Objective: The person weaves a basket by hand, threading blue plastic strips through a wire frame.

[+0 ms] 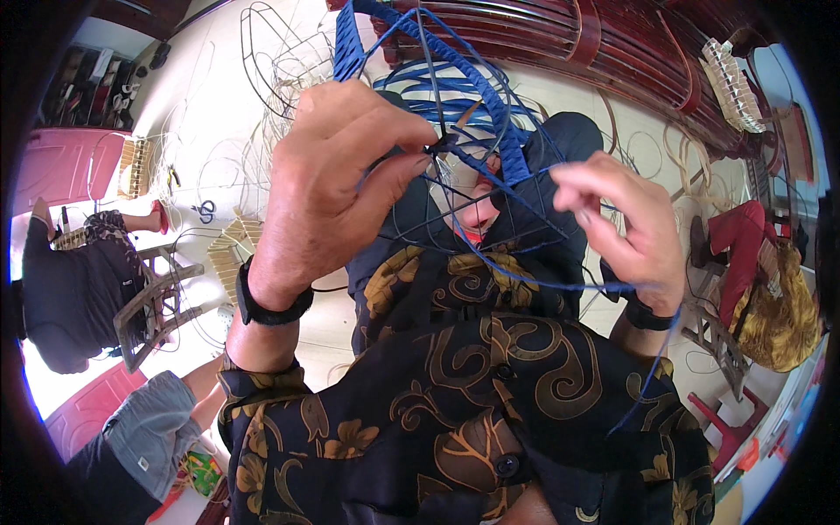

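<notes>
A basket frame of dark wire [442,206], partly wrapped in blue strip, rests over my lap between my knees. At a dark joint where several wires meet, my left hand [337,175] is closed, thumb and forefinger pinching the frame. My right hand [626,223] is to the right of the frame, its thumb and forefinger closed on a thin blue strip [538,172] that runs taut toward the frame. A loose length of blue strip crosses below my right palm and hangs past the wrist. On the far side, a band [477,74] is tightly woven in blue.
Coils of blue strip [411,83] lie on the floor beyond my knees. Bare wire frames [276,52] are at the far left. Dark red slatted furniture [525,31] lines the far right. Seated people [83,289] work at both sides. Pliers [175,178] and scissors [204,210] lie on the floor.
</notes>
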Motion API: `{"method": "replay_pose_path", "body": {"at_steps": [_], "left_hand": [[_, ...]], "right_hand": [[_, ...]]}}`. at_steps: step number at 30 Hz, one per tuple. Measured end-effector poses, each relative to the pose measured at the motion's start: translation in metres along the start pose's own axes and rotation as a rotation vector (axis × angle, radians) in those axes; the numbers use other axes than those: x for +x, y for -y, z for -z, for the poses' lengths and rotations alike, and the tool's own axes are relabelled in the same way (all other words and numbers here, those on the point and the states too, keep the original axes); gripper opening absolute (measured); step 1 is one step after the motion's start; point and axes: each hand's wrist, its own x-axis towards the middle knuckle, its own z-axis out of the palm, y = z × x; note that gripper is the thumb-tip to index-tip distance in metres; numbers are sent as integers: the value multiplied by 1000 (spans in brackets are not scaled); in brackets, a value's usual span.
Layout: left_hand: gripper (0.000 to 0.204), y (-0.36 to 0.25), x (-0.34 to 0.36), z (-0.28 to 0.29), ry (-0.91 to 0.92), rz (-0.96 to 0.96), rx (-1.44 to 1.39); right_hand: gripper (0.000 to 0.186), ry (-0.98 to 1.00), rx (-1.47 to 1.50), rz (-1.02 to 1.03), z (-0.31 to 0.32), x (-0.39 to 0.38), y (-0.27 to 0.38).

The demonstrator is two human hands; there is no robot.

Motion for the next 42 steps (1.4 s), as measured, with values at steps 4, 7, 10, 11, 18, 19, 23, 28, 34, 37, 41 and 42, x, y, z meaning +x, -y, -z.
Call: {"method": "replay_pose_path", "body": {"at_steps": [4,7,10,11,18,19,23,28,34,37,41,42], "left_hand": [[16,-1,0,0,38,0,19],[18,-7,2,-1,60,-12,119],[22,-15,3,-4,67,-94,301],[23,-19,3,-4,58,-130,379],[21,-17,-4,-6,-24,-152,401],[22,-17,-6,-4,-14,-97,293],[25,-12,-3,5,58,-30,137],[21,-14,8,9,169,-8,138],[23,-34,6,-2,122,-195,649],[25,-24,-5,-9,-9,-189,518],[26,-22,-11,-7,-46,13,266],[26,-21,-10,-5,-30,16,242]], "right_hand": [[30,-148,-29,29,-17,14,-8],[22,-168,-26,126,-33,31,-1],[24,-231,-84,265,-53,47,5],[24,-225,-88,268,-61,51,7],[19,-217,-188,394,-71,62,6],[19,-211,-194,404,-70,62,5],[20,-212,-182,412,-69,62,5],[17,-211,-222,432,-70,61,-2],[17,-274,-229,406,-75,59,-1],[17,-285,-218,404,-75,58,-4],[17,-280,-184,420,-75,58,-6],[17,-287,-183,425,-75,58,-6]]}}
